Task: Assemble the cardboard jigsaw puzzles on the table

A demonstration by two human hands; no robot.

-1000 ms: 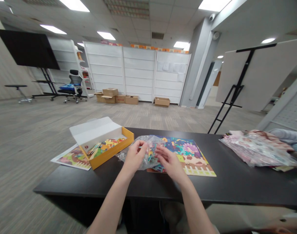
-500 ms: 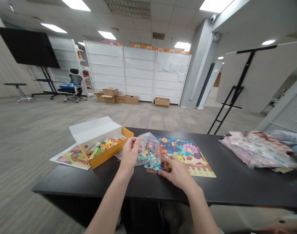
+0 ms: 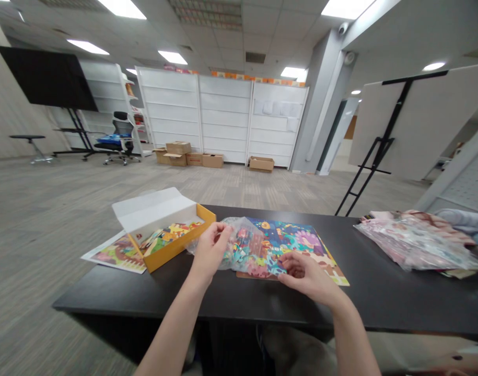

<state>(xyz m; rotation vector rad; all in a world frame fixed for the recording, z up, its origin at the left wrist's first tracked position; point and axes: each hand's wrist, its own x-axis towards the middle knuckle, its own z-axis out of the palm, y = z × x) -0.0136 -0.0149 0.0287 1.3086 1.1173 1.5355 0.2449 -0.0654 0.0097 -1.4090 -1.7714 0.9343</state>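
My left hand [image 3: 213,248] pinches the edge of a clear plastic bag [image 3: 233,250] with colourful puzzle pieces inside it. The bag lies slanted across the left part of a bright printed picture sheet [image 3: 307,240] showing animals and a fence. My right hand [image 3: 305,274] is at the bag's right end, its fingers curled around small blue puzzle pieces [image 3: 276,266]. How many pieces those fingers hold is hidden. Left of my hands stands a yellow box [image 3: 168,256] with its white lid raised; more printed pieces [image 3: 170,235] lie in it.
Under the box's left side lies a printed sheet [image 3: 115,253]. Clothes in clear plastic [image 3: 415,240] are piled on the right of the black table [image 3: 176,295]. Beyond the table are a board stand [image 3: 374,151], cardboard boxes [image 3: 178,149] and an office chair [image 3: 121,136].
My right hand has moved right and curled its fingers. The bag has flattened and stretched rightward over the picture sheet, with pieces showing at its right end. My left hand keeps its grip.
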